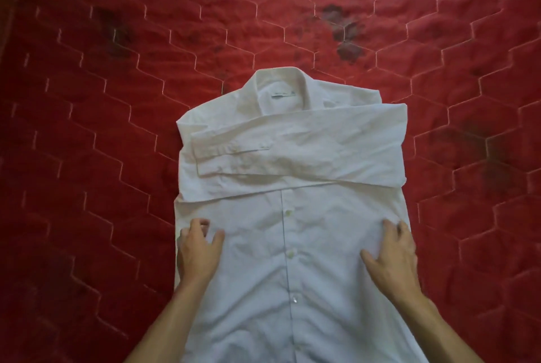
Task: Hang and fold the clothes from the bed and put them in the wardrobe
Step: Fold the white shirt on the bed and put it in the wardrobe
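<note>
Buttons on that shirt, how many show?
3, down the shirt front: top button below the folded sleeves, middle button between left hand and right hand, low button beneath it. Others may be hidden.

The shirt lies on the quilt — collar at the far end, sleeves crossed over it.

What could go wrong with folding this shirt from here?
The sleeves folded across the chest lie loose, so lifting the white shirt could let them slide out. The fabric between the left hand and right hand looks wrinkled; folding now may press creases in.
</note>
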A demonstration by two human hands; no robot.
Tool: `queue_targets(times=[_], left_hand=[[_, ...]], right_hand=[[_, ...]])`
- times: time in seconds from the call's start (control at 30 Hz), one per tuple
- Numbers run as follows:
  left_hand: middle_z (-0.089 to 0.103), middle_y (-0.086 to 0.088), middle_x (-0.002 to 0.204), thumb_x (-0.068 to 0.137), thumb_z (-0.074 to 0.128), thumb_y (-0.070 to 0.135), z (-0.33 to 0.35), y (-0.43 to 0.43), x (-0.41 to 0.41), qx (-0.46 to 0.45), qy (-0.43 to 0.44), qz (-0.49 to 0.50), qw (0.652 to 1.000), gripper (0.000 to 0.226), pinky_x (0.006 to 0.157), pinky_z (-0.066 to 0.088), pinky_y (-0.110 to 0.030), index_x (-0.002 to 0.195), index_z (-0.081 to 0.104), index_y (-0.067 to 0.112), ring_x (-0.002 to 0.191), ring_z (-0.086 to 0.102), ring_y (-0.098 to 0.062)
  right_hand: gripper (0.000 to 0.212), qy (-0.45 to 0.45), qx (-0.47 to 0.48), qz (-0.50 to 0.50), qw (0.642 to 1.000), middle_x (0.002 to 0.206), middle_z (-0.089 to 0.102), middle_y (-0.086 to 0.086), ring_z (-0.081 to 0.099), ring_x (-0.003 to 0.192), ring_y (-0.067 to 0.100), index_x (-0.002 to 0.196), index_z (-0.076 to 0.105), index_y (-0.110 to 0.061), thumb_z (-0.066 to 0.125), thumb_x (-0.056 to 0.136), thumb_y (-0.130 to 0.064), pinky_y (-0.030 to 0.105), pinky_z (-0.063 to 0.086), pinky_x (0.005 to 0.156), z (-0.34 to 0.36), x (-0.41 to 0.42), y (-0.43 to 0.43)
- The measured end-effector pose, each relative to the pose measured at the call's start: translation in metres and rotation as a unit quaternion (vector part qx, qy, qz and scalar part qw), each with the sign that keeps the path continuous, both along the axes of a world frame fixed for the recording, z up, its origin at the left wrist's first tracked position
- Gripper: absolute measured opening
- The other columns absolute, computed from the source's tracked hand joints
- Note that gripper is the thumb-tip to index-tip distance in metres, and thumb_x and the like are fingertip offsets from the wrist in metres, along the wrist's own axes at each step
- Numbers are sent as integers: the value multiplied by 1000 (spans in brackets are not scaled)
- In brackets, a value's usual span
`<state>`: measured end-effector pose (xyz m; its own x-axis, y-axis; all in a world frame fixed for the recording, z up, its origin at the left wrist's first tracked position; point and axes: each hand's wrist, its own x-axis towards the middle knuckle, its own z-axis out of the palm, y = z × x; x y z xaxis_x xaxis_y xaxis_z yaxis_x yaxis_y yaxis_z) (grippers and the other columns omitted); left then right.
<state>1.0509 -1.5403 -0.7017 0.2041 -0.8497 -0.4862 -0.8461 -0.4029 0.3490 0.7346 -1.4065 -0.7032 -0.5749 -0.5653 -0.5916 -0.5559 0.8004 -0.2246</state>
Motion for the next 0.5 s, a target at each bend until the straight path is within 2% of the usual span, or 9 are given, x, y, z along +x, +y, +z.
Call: queue_targets(times=[0.1,0.2,0.27,0.33,0.4,0.43,0.5], left_hand=[[56,-13,114,82,77,27,-7,57,20,4,-69,-72,995,45,84,48,-45,121,60,14,108,52,-34],[48,-15,116,78,81,30,-4,97,38,-14,-100,-83,991,55,81,49,-48,126,59,13,105,48,-37],[43,-17,124,77,81,34,1,118,51,2,-107,-67,992,68,85,48,-50,133,51,13,112,44,-40],[41,-22,131,75,83,36,5,137,65,40,-108,-18,993,81,90,46,-51,139,41,11,118,44,-43],[45,-25,132,73,84,36,9,160,79,65,-100,25,993,87,91,46,-51,139,36,7,118,48,-45],[48,-26,132,73,85,35,9,172,86,77,-87,41,992,86,92,47,-50,137,37,4,118,51,-45],[55,-26,128,75,84,34,9,195,100,123,-51,76,988,76,92,48,-46,130,42,1,116,56,-44]], right_hand=[[89,19,31,9,999,157,17,24,23,142,42,151,27,-9,76,78,-21,52,31,110,1,3,51],[90,18,5,-2,1000,144,31,22,39,127,44,150,25,-10,78,78,-22,54,40,102,8,11,97],[91,-5,-3,-59,998,137,38,20,48,118,43,150,23,-11,78,79,-27,54,45,98,13,16,127],[81,-37,11,-115,993,133,50,20,54,115,44,142,31,-8,78,79,-30,52,48,94,17,23,155],[60,-65,23,-145,987,123,59,20,59,107,41,125,43,-6,77,81,-31,46,50,86,21,33,182],[53,-78,23,-149,985,120,61,19,60,103,38,121,48,-6,76,83,-31,45,51,84,23,40,196],[49,-109,14,-145,983,120,64,14,61,104,32,124,55,-7,73,86,-32,43,53,86,27,53,222]])
